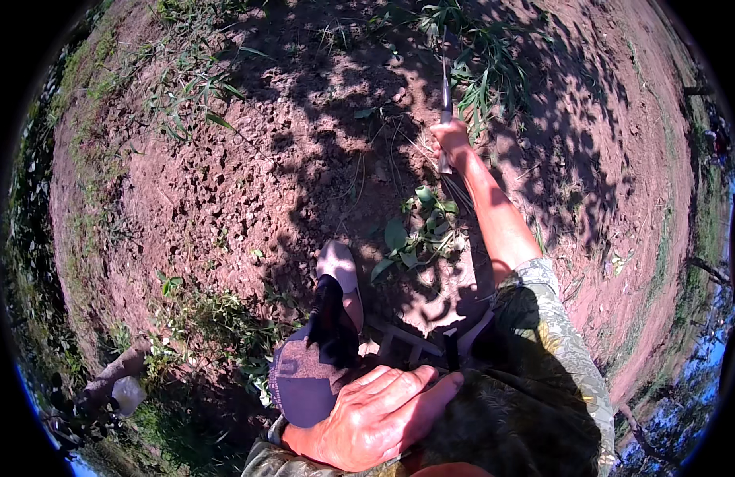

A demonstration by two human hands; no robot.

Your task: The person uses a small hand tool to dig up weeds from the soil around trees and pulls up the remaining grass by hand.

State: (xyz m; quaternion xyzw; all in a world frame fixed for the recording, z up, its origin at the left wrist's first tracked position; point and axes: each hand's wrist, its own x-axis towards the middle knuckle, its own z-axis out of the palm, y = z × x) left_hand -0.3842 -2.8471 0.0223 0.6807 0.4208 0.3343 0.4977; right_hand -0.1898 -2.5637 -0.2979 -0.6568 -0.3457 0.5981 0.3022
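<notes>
My right hand (451, 138) reaches far forward with its fingers closed on the handle of a long-bladed knife or machete (445, 89). The narrow blade points away from me, its far end beside a clump of long-leaved grass (484, 77). My left hand (382, 411) lies near my body, over dark cloth at my lap, with nothing seen in it; its palm is hidden. Between my right forearm and my shoe (337, 265) stands a broad-leaved green plant (412, 238). Dry stalks lie on the soil near my right wrist.
Cloddy reddish soil (224, 173) surrounds me, dappled with tree shadow. More grass (203, 95) grows ahead on the left. Low weeds (218, 328) lie beside my leg. A thick branch or trunk (114, 372) and a pale, translucent object (129, 395) are at the lower left.
</notes>
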